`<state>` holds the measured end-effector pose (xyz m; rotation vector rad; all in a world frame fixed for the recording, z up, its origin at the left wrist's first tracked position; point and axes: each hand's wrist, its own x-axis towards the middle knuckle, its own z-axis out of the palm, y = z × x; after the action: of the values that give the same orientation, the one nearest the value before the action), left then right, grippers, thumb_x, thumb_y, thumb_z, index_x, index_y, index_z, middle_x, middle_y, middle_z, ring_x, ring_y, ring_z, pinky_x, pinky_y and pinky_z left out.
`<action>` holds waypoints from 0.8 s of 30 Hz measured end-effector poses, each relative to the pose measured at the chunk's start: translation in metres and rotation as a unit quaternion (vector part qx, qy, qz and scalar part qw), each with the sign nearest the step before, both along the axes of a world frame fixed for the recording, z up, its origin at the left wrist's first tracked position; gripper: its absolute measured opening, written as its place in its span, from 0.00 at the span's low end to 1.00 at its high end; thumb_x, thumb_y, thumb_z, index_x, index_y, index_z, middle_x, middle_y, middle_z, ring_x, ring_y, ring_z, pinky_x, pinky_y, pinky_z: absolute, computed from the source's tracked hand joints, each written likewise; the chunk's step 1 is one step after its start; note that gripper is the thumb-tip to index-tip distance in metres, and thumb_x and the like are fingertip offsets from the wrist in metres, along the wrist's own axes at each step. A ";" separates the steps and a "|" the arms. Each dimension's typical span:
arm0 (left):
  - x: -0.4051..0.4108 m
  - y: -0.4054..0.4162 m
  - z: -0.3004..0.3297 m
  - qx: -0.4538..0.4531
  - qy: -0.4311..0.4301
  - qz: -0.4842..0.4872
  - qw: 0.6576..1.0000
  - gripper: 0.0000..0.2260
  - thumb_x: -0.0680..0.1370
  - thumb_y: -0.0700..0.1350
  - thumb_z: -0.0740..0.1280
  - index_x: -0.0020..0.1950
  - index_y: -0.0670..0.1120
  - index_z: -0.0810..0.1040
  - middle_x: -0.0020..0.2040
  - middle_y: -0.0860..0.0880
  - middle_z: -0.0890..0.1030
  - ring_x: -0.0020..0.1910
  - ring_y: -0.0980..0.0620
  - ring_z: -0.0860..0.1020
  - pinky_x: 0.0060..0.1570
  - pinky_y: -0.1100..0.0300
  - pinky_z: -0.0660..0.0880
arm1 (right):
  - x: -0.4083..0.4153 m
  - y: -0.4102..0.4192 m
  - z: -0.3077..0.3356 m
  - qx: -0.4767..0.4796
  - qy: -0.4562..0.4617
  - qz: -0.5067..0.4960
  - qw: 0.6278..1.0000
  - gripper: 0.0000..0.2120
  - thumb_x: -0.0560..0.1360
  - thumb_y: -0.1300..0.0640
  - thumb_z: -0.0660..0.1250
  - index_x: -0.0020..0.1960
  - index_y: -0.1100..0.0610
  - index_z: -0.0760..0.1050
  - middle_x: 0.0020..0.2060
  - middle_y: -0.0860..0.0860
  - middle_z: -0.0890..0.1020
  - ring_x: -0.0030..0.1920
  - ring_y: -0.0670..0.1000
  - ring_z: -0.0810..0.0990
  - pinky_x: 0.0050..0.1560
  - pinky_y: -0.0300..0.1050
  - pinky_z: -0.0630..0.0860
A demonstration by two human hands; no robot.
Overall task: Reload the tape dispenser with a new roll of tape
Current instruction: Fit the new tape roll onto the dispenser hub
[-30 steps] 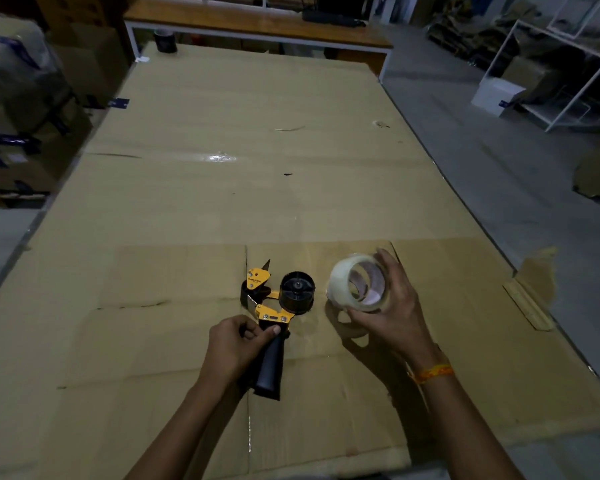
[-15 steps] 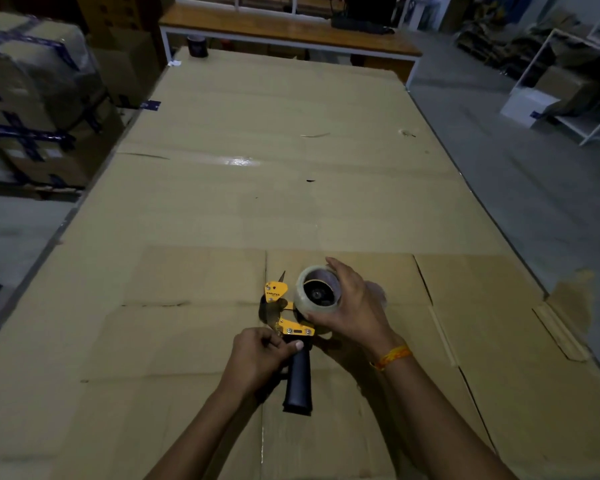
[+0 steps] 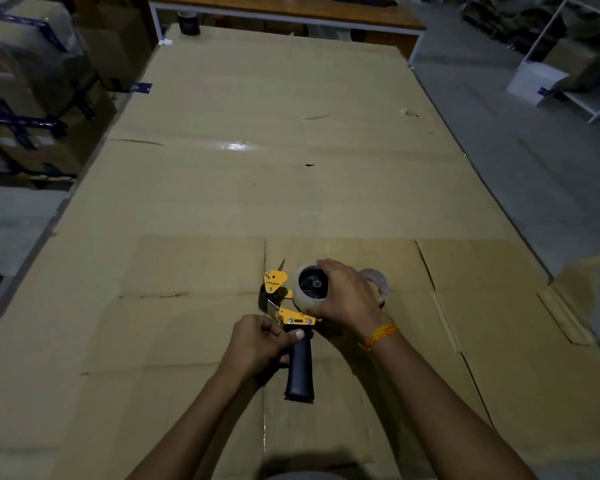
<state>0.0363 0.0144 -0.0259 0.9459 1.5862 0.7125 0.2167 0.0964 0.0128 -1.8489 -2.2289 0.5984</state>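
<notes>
**Roll on the dispenser hub**

Head view: one tape dispenser [image 3: 293,320] lies on cardboard sheets [image 3: 291,150]. Left hand [image 3: 260,344] grips its black handle; right hand [image 3: 343,299] clasps one clear tape roll [image 3: 307,289], apparently seated on the hub. Behind the dispenser, one dark cup [image 3: 189,24].

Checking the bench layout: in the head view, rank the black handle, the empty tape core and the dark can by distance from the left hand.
1. Black handle: gripped by the left hand.
2. Empty tape core: right, behind the right hand.
3. Dark can: far table end.
</notes>
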 end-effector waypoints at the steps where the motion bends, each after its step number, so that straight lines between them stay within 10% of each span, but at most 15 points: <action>1: 0.000 0.000 0.000 0.000 0.000 -0.001 1.000 0.18 0.75 0.43 0.80 0.44 0.28 0.81 0.37 0.31 0.85 0.27 0.49 0.83 0.27 0.62 0.79 | -0.001 0.000 -0.004 -0.002 -0.006 0.003 1.000 0.39 0.67 0.41 0.82 0.73 0.54 0.75 0.66 0.52 0.83 0.65 0.56 0.83 0.59 0.49 0.83; 14: -0.002 0.001 -0.004 -0.006 0.006 -0.020 1.000 0.18 0.75 0.47 0.81 0.42 0.32 0.84 0.33 0.37 0.86 0.30 0.45 0.86 0.31 0.59 0.82 | 0.011 0.011 -0.022 -0.064 0.044 0.018 0.997 0.48 0.66 0.45 0.85 0.81 0.51 0.67 0.72 0.53 0.80 0.71 0.56 0.80 0.68 0.54 0.82; 24: 0.000 -0.012 0.000 0.023 -0.001 0.000 1.000 0.22 0.76 0.48 0.80 0.44 0.27 0.81 0.36 0.32 0.85 0.24 0.52 0.82 0.26 0.65 0.77 | 0.012 0.028 -0.020 -0.108 -0.047 0.137 0.984 0.50 0.71 0.65 0.81 0.84 0.43 0.59 0.87 0.57 0.56 0.85 0.64 0.59 0.81 0.64 0.67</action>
<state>0.0365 0.0021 -0.0258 0.9783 1.5738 0.7513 0.2285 0.1245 -0.0067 -1.7063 -2.5982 0.8467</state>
